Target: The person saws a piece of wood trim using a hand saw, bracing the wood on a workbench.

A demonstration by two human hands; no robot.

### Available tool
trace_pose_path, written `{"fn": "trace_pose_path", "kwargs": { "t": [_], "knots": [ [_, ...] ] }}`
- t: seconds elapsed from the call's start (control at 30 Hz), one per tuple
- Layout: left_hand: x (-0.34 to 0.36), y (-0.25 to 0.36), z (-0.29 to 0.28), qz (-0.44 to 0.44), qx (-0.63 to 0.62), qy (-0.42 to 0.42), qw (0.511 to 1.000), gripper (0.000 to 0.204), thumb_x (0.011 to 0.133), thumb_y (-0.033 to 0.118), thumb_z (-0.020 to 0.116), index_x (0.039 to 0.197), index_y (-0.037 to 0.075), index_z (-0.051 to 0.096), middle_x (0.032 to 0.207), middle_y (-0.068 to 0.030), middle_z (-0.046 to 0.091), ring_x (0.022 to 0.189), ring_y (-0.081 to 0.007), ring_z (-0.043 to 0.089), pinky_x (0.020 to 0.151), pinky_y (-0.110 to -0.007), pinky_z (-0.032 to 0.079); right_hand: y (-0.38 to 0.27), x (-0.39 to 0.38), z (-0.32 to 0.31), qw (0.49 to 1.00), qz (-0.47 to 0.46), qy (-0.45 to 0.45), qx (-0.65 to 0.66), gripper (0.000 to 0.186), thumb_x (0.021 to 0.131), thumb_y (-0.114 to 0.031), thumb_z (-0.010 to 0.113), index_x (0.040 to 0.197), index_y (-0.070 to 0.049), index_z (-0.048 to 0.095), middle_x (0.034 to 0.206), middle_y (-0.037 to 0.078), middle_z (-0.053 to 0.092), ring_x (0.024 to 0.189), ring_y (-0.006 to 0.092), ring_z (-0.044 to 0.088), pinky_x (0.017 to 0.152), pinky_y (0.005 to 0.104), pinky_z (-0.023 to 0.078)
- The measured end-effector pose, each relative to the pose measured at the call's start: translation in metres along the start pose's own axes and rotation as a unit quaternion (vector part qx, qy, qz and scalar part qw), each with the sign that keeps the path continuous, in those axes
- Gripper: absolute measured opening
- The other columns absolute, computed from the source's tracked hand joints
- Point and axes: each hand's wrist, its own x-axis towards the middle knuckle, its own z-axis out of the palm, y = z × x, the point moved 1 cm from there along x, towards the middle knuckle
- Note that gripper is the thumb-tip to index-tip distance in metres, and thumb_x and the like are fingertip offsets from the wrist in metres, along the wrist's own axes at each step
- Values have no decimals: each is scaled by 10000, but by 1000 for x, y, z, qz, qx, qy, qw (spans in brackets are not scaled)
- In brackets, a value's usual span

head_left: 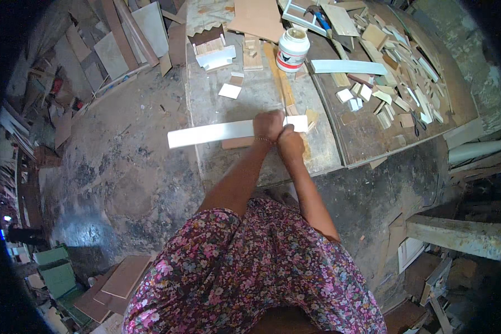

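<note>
Garment (261,261) carries a dense floral print, pink and pale on dark. Beyond the garment, forearms (235,181) are bare; a thin bracelet (265,139) rings the left wrist (263,144).

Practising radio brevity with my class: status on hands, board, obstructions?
Left hand over white board, right hand close beside; exact grips unclear. Board lies across bench, left end past its edge. White jar stands beyond, apart from board.

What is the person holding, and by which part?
The left grip holds or presses the white board toward its right end. What the right grip holds, if anything, cannot be made out.
</note>
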Motion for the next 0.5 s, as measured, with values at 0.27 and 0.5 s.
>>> {"fn": "trace_pose_path", "kwargs": {
  "t": [0.27, 0.5],
  "knots": [
    [3, -2, 5, -27, -23, 7, 999, 279, 809, 262, 385, 713, 79, 572, 676, -135, 594, 631, -287, 595, 570, -402, 454, -1, -8, -4, 1000, 7, -5, 10, 269, 820, -205, 339, 877, 24, 469, 828, 249, 578, 791, 384, 571, 673, 461, 445],
    [7, -2, 10, -24, 9, 40, 999, 321, 827, 262, 363, 675, 82, 581, 667, -122, 603, 608, -275, 599, 572, -386, 461, 11, -20, 4, 999, -14, 45, 19, 334, 866, -288, 305, 888, 6, 464, 735, 259, 569, 729, 404, 563, 638, 480, 430]
  ]
}}
